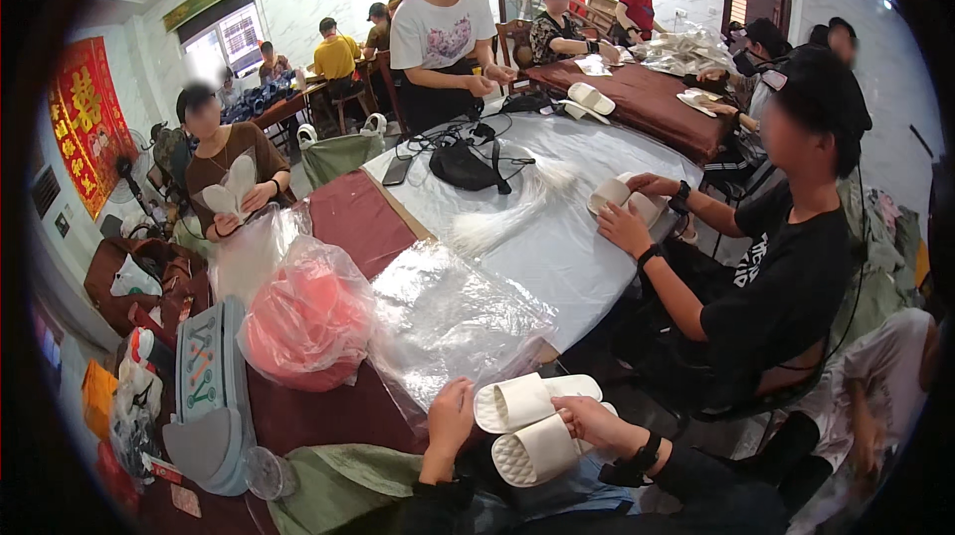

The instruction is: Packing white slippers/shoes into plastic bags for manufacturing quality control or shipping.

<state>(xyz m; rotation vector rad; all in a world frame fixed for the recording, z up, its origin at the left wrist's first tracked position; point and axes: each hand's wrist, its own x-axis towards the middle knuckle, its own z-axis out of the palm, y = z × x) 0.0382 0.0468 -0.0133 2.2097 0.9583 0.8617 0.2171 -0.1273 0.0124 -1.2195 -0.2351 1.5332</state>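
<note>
A pair of white open-toed slippers [549, 444] with quilted insoles is at the near edge of the table. My right hand [595, 424] is closed on them from the right, with its fingers over the straps. Just left of the slippers, my left hand [453, 420] is raised with its fingers loosely bent, and nothing shows in it. Beyond my hands lies a stack of clear plastic bags [448, 301]. Green cloth [343, 488] spreads below my left forearm.
A pink bundle in clear plastic [306, 316] and a grey-blue case [207, 396] stand left, beside a clear cup [267, 473]. White strands [507, 220], a black bag [468, 165] and a phone [396, 171] lie farther back. At right a person handles white slippers [612, 195].
</note>
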